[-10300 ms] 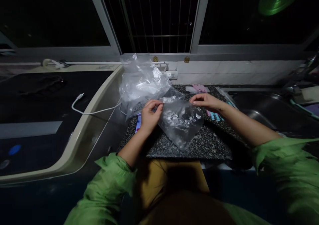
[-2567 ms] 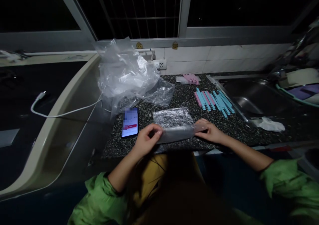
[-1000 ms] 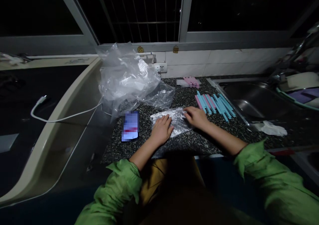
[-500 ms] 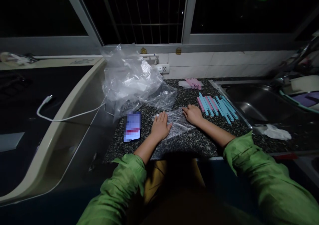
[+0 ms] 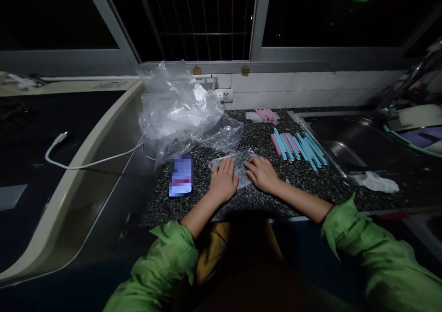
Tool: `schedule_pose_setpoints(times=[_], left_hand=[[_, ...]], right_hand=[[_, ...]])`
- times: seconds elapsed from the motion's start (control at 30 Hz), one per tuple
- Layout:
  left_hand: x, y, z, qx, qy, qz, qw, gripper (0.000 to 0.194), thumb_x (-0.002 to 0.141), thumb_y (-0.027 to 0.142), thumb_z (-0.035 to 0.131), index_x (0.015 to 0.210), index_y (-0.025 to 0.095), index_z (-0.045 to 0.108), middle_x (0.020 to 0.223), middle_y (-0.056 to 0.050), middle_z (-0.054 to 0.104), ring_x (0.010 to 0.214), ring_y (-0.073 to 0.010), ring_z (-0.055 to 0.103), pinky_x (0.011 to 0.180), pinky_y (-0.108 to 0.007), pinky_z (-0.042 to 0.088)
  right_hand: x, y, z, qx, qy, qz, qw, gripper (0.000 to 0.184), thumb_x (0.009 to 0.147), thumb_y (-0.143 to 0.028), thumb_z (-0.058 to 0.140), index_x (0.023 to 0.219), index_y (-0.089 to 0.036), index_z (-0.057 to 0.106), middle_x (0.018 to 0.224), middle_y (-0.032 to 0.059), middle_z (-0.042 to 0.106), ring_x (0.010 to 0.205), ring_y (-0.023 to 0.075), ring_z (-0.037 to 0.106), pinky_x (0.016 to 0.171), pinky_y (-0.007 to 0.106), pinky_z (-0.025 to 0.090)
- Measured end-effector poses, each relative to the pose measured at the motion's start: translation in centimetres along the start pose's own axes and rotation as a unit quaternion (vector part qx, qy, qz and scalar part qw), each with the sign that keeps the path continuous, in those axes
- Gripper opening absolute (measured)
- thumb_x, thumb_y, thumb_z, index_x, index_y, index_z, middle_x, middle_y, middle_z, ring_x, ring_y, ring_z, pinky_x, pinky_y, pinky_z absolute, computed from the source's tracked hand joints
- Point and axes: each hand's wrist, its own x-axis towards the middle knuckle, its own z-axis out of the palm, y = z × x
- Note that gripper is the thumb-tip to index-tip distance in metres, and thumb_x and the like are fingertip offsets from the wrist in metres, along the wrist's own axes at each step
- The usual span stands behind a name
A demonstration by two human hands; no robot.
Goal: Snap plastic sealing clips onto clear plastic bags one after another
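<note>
Just to the right of the phone (image 5: 182, 178), on the dark speckled surface (image 5: 276, 199), a crinkled piece of clear plastic (image 5: 241, 176) lies under both hands. The left hand (image 5: 223, 181), nearer the phone, rests flat on it with its fingers straight, grasping nothing. The right hand (image 5: 263, 174), farther from the phone, touches the plastic's other side with fingers a little bent; whether its grip pinches anything cannot be told. Behind the phone stands a large crumpled heap of clear film (image 5: 179, 105). Well to the phone's right, pink and blue strips (image 5: 307, 152) lie in a row, with a bunch of pink pieces (image 5: 266, 115) farther back. Farther right of the phone are a metal sink (image 5: 341, 148) and a crumpled white wad (image 5: 378, 182). Left of the phone trails a white cable (image 5: 91, 166).
</note>
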Motion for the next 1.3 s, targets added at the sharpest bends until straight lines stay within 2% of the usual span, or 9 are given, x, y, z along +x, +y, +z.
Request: schedule_pose_setpoints(times=[0.13,0.33,0.43,0.6,0.77,0.87,1.03,1.17,1.3], left_hand=[[-1.5,0.6,0.8,0.001,-0.033,0.032,0.999,0.054,0.088,0.032,0.027,0.137,0.010,0.028,0.146,-0.009,0.021,0.135,-0.0212,0.020,0.110,-0.043,0.020],[-2.5,-0.4,1.2,0.000,0.003,0.013,1.000,0.052,0.087,0.030,0.030,0.136,0.011,0.030,0.145,-0.011,0.024,0.134,-0.0227,0.022,0.109,-0.045,0.020],[-3.2,-0.2,1.3,-0.003,0.021,0.047,0.999,0.054,0.087,0.035,0.033,0.136,0.013,0.031,0.145,-0.011,0.025,0.134,-0.0231,0.022,0.108,-0.045,0.022],[-4.3,-0.2,1.9,0.003,-0.018,0.079,0.997,0.058,0.085,0.043,0.037,0.135,0.013,0.033,0.144,-0.012,0.028,0.133,-0.0226,0.025,0.107,-0.044,0.024],[-4.4,-0.4,1.7,-0.012,0.009,0.074,0.997,0.059,0.084,0.041,0.041,0.134,0.011,0.032,0.143,-0.014,0.029,0.133,-0.0237,0.025,0.107,-0.045,0.024],[-4.1,0.2,1.4,-0.030,0.007,0.074,0.997,0.056,0.083,0.039,0.044,0.132,0.010,0.037,0.143,-0.015,0.030,0.132,-0.0253,0.027,0.107,-0.045,0.026],[-3.2,1.4,1.1,-0.041,0.017,0.089,0.995,0.053,0.081,0.038,0.049,0.127,0.011,0.043,0.141,-0.017,0.033,0.129,-0.0280,0.032,0.105,-0.046,0.027],[-2.8,1.8,1.6,-0.043,0.040,0.157,0.986,0.051,0.080,0.040,0.050,0.124,0.015,0.046,0.138,-0.017,0.039,0.127,-0.0280,0.035,0.104,-0.046,0.029],[-3.8,2.3,2.6,-0.060,0.077,0.231,0.968,0.058,0.078,0.054,0.047,0.121,0.015,0.049,0.132,-0.017,0.045,0.122,-0.0283,0.041,0.101,-0.045,0.032]], right_hand=[[-2.4,-1.1,-0.3,0.014,-0.041,-0.009,0.999,0.034,0.087,-0.029,0.042,0.116,-0.019,0.055,0.098,0.0103,0.057,0.092,0.0221,0.044,0.076,0.032,0.030],[-4.0,2.3,-1.3,-0.017,-0.032,0.093,0.995,0.035,0.083,-0.027,0.045,0.115,-0.018,0.056,0.096,0.0115,0.056,0.089,0.0237,0.045,0.075,0.033,0.031],[-4.6,3.4,-1.3,0.009,-0.004,0.066,0.998,0.030,0.084,-0.026,0.044,0.108,-0.017,0.061,0.093,0.0104,0.056,0.087,0.0216,0.045,0.075,0.032,0.032],[-5.4,4.2,-1.5,0.010,-0.012,0.020,1.000,0.031,0.086,-0.033,0.043,0.100,-0.017,0.065,0.085,0.0093,0.058,0.081,0.0205,0.046,0.071,0.031,0.032],[-4.9,4.7,-2.0,-0.006,-0.011,0.103,0.995,0.035,0.080,-0.043,0.050,0.095,-0.015,0.064,0.087,0.0094,0.061,0.086,0.0224,0.050,0.073,0.030,0.035],[-4.2,4.6,-1.8,0.038,-0.060,0.173,0.982,0.022,0.080,-0.034,0.049,0.077,-0.017,0.063,0.077,0.0054,0.062,0.078,0.0191,0.054,0.066,0.027,0.035],[-5.0,3.6,-2.1,0.129,-0.086,0.204,0.967,0.020,0.077,-0.025,0.045,0.062,-0.019,0.056,0.067,0.0015,0.062,0.065,0.0140,0.054,0.058,0.023,0.032],[-7.6,2.0,-3.0,0.161,-0.090,0.222,0.957,0.023,0.077,-0.030,0.045,0.059,-0.020,0.055,0.062,0.0004,0.060,0.058,0.0131,0.052,0.053,0.022,0.029],[-10.0,0.3,-3.4,0.203,-0.109,0.213,0.950,0.026,0.078,-0.033,0.045,0.058,-0.020,0.055,0.060,-0.0006,0.058,0.055,0.0119,0.050,0.051,0.022,0.028]])
